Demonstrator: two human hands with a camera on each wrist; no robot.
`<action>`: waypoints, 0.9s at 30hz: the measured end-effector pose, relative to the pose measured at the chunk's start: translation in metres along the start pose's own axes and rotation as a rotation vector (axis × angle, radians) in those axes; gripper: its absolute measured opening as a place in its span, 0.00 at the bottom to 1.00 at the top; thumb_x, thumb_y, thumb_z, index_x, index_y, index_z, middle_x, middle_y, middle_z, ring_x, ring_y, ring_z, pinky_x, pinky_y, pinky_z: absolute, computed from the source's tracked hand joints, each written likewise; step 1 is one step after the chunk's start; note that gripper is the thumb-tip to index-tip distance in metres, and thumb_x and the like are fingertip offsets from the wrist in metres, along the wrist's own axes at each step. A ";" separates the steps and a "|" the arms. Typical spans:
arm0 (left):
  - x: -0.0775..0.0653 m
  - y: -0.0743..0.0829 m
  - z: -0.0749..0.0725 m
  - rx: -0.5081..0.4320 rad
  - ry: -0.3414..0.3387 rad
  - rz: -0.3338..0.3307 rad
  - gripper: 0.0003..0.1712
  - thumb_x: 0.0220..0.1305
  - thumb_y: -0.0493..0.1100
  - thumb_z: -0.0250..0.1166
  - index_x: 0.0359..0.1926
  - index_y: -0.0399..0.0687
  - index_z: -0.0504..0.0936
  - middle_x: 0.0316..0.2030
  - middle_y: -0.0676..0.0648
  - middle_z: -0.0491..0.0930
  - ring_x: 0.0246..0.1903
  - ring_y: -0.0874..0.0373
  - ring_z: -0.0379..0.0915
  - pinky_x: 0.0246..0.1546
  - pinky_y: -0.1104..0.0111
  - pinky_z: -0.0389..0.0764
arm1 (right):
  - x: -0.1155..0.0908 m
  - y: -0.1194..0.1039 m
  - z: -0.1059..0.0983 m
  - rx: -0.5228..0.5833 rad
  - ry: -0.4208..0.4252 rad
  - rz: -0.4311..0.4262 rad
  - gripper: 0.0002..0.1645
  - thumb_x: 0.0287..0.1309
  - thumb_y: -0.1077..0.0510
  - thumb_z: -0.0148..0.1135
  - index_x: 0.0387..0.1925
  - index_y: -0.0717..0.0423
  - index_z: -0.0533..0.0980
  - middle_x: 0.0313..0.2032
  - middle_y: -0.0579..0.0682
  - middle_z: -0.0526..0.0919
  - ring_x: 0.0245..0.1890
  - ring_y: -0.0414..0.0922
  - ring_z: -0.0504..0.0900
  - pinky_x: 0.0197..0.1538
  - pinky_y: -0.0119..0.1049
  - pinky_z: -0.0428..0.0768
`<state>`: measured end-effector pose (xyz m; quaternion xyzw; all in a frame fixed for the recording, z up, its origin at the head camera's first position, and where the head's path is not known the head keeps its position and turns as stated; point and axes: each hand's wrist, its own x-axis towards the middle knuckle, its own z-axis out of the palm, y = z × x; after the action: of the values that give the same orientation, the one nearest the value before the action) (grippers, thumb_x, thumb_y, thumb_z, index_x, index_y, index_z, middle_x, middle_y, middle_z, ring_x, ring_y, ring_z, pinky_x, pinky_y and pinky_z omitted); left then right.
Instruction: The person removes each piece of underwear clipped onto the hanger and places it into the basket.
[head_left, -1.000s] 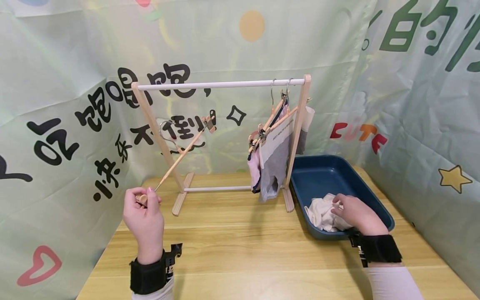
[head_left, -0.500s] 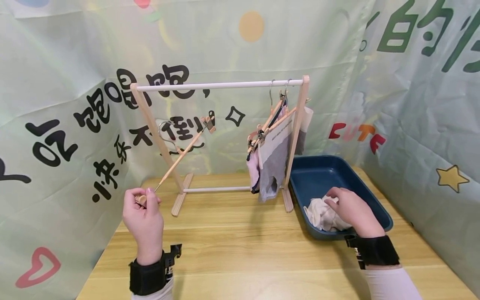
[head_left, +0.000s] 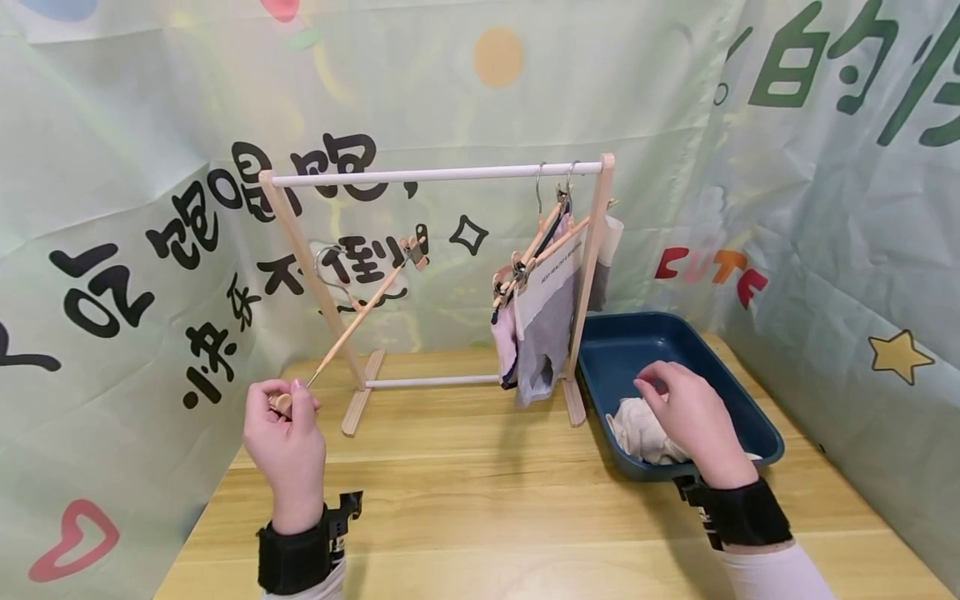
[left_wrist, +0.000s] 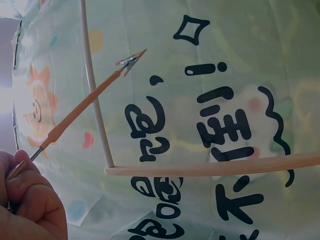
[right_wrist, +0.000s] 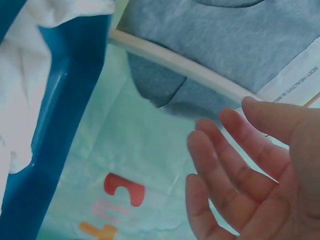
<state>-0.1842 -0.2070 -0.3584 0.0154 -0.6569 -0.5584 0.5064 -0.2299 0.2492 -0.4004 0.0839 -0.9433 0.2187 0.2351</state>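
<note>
My left hand [head_left: 288, 458] grips one end of a wooden clip hanger [head_left: 362, 317] at the left of the head view, its fingers curled round the clip there. The hanger slants up and away, with its metal hook and far clip in front of the rack's left post; no garment is on it. At the right, my right hand [head_left: 693, 421] hovers over a crumpled off-white cloth [head_left: 637, 429] in a dark blue tub [head_left: 660, 346]. In the right wrist view its fingers [right_wrist: 212, 155] are loosely bent and apart, with nothing between them.
A small wooden garment rack [head_left: 442, 175] stands on the wooden table [head_left: 450, 517]. Near its right post hang a grey and white garment [head_left: 551, 325] and a pink one with dark trim [head_left: 506, 342], on clip hangers. Printed fabric backdrops [head_left: 450, 92] enclose the back and sides.
My right hand has drawn up and slightly left from the off-white cloth, which stays in the tub. My left hand keeps the hanger almost still. The head view has shifted slightly.
</note>
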 end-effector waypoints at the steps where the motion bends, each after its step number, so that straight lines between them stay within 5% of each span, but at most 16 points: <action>1: 0.000 0.000 0.000 0.000 0.001 -0.001 0.10 0.72 0.32 0.57 0.37 0.25 0.70 0.21 0.62 0.75 0.19 0.70 0.73 0.17 0.79 0.68 | 0.000 -0.002 0.000 0.005 0.019 -0.011 0.07 0.68 0.56 0.68 0.41 0.55 0.83 0.39 0.56 0.86 0.34 0.53 0.85 0.39 0.54 0.85; 20: -0.001 -0.001 0.001 -0.008 -0.004 -0.002 0.09 0.72 0.32 0.58 0.36 0.27 0.70 0.21 0.61 0.75 0.20 0.70 0.73 0.17 0.79 0.68 | -0.006 -0.026 -0.002 0.023 0.125 -0.133 0.07 0.63 0.60 0.72 0.42 0.53 0.83 0.37 0.50 0.84 0.33 0.46 0.81 0.35 0.44 0.83; 27: -0.003 0.001 0.002 -0.018 -0.008 -0.011 0.10 0.72 0.33 0.57 0.35 0.28 0.70 0.25 0.59 0.75 0.20 0.70 0.74 0.18 0.80 0.71 | -0.008 -0.031 -0.001 0.029 0.068 -0.187 0.09 0.65 0.57 0.70 0.45 0.54 0.82 0.41 0.50 0.85 0.37 0.47 0.84 0.38 0.46 0.85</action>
<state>-0.1838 -0.2032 -0.3586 0.0122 -0.6536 -0.5672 0.5009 -0.2140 0.2221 -0.3922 0.1675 -0.9195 0.2122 0.2852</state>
